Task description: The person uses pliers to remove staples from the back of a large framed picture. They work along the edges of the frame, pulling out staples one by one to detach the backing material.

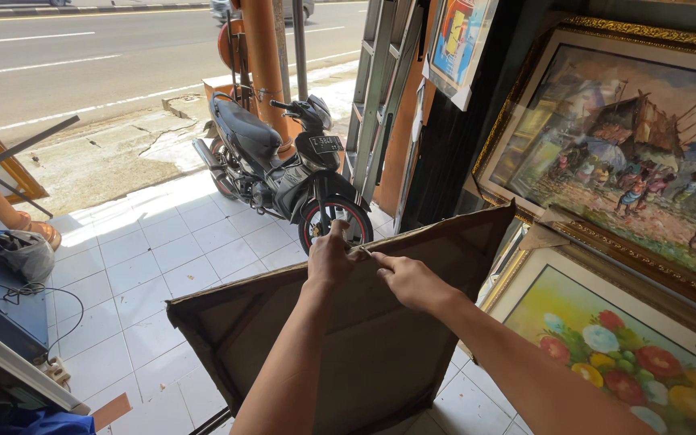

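- The canvas [364,338], seen from its brown back, stands tilted in the lower middle of the frame, its top edge running from lower left up to the right.
- The left hand [330,259] is at the middle of that top edge, fingers curled over it and gripping it, thumb side up.
- The right hand [409,279] lies just beside the left, touching the same edge; its fingertips [374,258] are pinched narrow on something small at the edge, too small to make out.
- Both forearms reach up from the bottom of the frame and cross in front of the canvas back.
- A flower painting [606,354] in a pale frame leans at lower right, just behind the canvas's right corner.
- A village painting [622,153] in a gold frame fills the upper right, above the flower painting.
- A black motorbike [275,165] is parked on the white floor tiles [147,266] in the upper middle, its red-rimmed front wheel just above the hands.
- A ladder [380,89] leans to the right of the motorbike at top centre.
- A road [82,56] runs across the upper left.
- A grey bag [22,251] sits at the left edge, on a blue surface.
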